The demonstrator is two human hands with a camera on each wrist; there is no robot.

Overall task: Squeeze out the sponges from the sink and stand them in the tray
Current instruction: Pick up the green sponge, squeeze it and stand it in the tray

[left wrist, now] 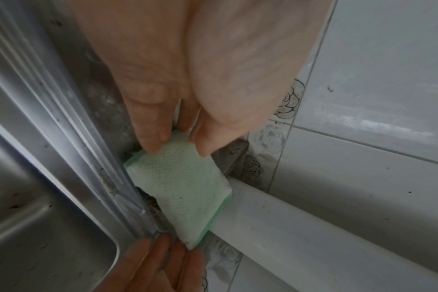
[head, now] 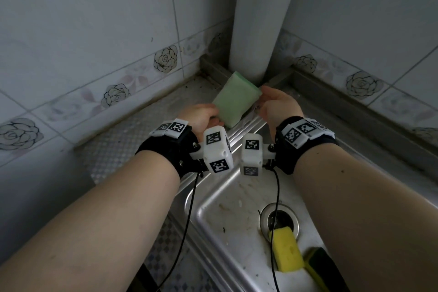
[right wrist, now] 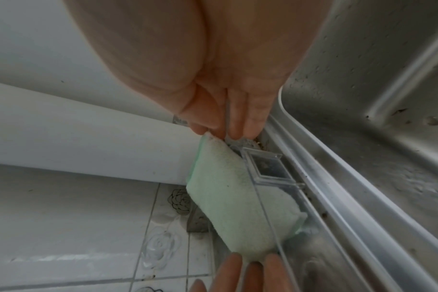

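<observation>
Green sponge [head: 234, 99]: I see it standing on edge in the clear tray [right wrist: 268, 173] at the back of the sink deck, tilted, long axis slanting from near-left up to the far-right corner by the white pipe [head: 258, 19].
Texture: soft, finely pebbled pale face; a darker green layer shows along one edge in the wrist views.
Left hand [head: 203, 117]: I have its fingers [left wrist: 150, 136] and thumb pinching the sponge's near end.
Right hand [head: 276, 104]: fingertips [right wrist: 240, 128] rest at the sponge's far upper corner; whether they pinch it or only touch it, I cannot tell.
Tray: transparent hard plastic, thin-walled, with a small square compartment just beside the sponge; it sits along the ridged rim behind the basin.
Count, sponges: three I can see, one green in the tray and two still in the sink [head: 227, 216].
Yellow sponge [head: 286, 249]: lying by the drain [head: 283, 218], long axis running away from me.
Third sponge [head: 317, 265]: yellow with a dark scouring side, touching the yellow one at the basin's near edge.
Sink: stainless steel, stained and speckled.
Walls: glossy white tile with rose-pattern border.
</observation>
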